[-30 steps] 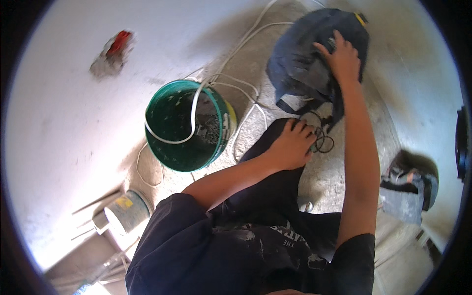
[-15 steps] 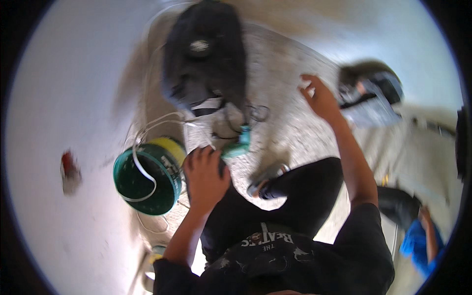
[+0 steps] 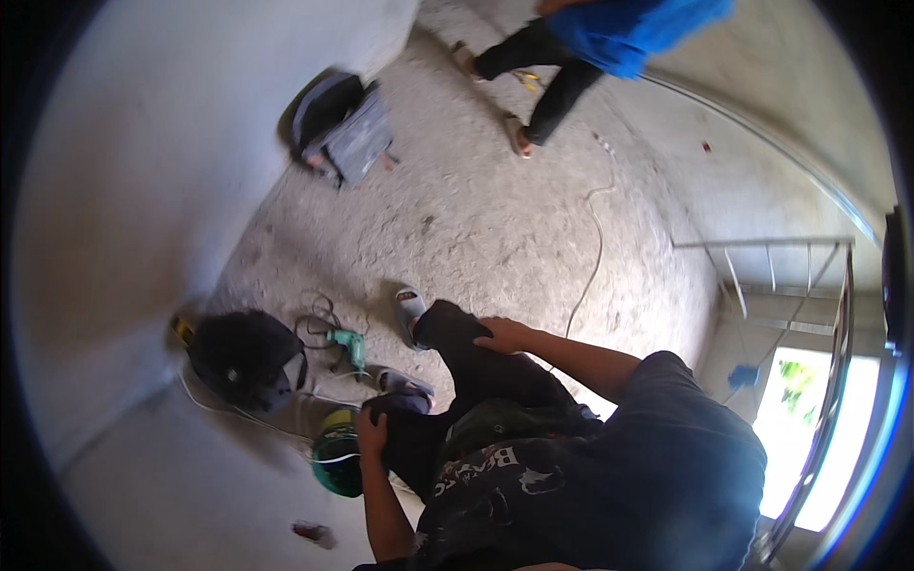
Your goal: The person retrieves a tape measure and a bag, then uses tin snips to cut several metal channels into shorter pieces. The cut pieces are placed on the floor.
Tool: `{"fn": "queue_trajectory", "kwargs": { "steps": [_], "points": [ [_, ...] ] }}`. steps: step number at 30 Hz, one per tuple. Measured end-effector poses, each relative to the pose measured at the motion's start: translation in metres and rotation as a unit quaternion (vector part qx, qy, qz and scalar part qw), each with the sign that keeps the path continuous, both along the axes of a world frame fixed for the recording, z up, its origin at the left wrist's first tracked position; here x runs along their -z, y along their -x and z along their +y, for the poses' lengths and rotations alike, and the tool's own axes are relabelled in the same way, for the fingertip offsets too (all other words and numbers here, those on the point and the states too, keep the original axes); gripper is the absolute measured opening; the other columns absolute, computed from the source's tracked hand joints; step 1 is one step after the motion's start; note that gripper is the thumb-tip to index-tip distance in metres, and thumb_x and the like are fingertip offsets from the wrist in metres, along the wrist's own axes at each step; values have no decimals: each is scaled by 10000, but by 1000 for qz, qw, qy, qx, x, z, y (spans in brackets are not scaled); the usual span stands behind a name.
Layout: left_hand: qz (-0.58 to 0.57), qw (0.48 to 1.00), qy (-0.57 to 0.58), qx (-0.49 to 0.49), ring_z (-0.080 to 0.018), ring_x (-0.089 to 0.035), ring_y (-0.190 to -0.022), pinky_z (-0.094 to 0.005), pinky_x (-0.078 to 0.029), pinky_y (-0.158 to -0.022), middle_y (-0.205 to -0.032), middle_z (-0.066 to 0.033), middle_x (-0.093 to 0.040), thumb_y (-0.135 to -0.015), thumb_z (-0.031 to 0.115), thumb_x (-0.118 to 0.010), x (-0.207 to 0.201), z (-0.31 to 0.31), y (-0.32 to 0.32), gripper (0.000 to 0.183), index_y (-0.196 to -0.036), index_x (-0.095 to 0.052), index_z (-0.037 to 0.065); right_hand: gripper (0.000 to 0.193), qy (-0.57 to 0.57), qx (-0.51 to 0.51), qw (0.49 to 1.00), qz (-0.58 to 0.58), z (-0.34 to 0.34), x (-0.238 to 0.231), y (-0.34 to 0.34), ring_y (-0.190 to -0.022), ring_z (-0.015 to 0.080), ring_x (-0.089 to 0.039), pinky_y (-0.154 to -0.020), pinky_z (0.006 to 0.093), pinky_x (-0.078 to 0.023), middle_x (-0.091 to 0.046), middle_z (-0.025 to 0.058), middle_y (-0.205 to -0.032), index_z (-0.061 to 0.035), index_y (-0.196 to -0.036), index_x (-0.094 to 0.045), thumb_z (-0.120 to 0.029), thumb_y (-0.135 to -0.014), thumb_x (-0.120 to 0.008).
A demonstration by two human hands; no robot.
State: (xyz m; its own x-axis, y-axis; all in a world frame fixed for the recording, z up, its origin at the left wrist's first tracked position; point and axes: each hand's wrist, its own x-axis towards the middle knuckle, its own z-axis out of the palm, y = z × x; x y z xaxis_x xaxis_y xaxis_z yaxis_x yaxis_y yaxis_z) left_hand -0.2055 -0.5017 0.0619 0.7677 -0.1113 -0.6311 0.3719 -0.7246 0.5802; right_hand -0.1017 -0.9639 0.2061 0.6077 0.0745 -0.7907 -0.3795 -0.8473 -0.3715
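My left hand [image 3: 372, 436] rests on my left knee, its fingers lying over the dark trouser leg [image 3: 419, 445]. On the other knee lies my right hand [image 3: 503, 336], flat and holding nothing. Close to the left hand stands a green bucket [image 3: 333, 476] with a yellow band, partly hidden by my leg and arm. A white cord [image 3: 257, 419] runs over its rim. Beyond my left foot, a green power drill [image 3: 354, 348] lies on the floor with its dark cable curled behind it. Left of the drill sits a black backpack [image 3: 243, 357].
An open grey bag [image 3: 362, 138] stands against the left wall. Farther off, a person in a blue top [image 3: 619, 33] and dark trousers is walking. A pale cable [image 3: 598, 247] crosses the rough concrete floor [image 3: 457, 228]. At right are a metal railing [image 3: 843, 314] and a bright window opening.
My view has swung to the right, bringing in more floor and the railing. My right hand, raised in the air before, has come down onto my knee. My left hand stays on its knee.
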Motion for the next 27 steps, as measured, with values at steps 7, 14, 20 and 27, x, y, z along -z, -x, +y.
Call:
{"fn": "queue_trajectory", "kwargs": {
  "steps": [7, 14, 20, 27],
  "points": [
    [16, 994, -10, 106, -425, -695, -1062, -484, -518, -939, -1088, -273, -721, -940, 396, -644, -153, 28, -49, 492, -1153, -698, -44, 636, 80, 165, 983, 1, -106, -55, 242, -1065, 431, -686, -916, 523, -537, -725, 263, -1057, 14, -1062, -728, -593, -959, -569],
    [8, 972, -136, 190, -454, -697, -1023, -514, -531, -884, -1016, -306, -713, -892, 401, -675, -203, 16, -134, 471, -999, -727, -55, 548, 84, 491, 848, 183, -141, -78, 449, -667, 308, -707, -571, 496, -564, -683, 149, -702, -9, -766, -708, -515, -956, -617],
    [17, 957, -75, 281, -442, -692, -1046, -503, -524, -924, -1055, -274, -729, -919, 402, -652, -196, -111, -243, 455, -1025, -751, -29, 491, -32, 644, 725, 243, -176, -74, 461, -1102, 409, -691, -782, 615, -559, -652, 159, -1343, -132, -1325, -596, -507, -1008, -607],
    [-32, 975, -89, 202, -405, -686, -1089, -480, -522, -948, -1117, -263, -725, -922, 424, -676, -232, -306, -380, 521, -1156, -707, -41, 511, -60, 601, 761, 236, -315, -79, 295, -1015, 348, -729, -726, 517, -600, -696, 162, -1245, -35, -1275, -646, -468, -1005, -612]
  ]
}}
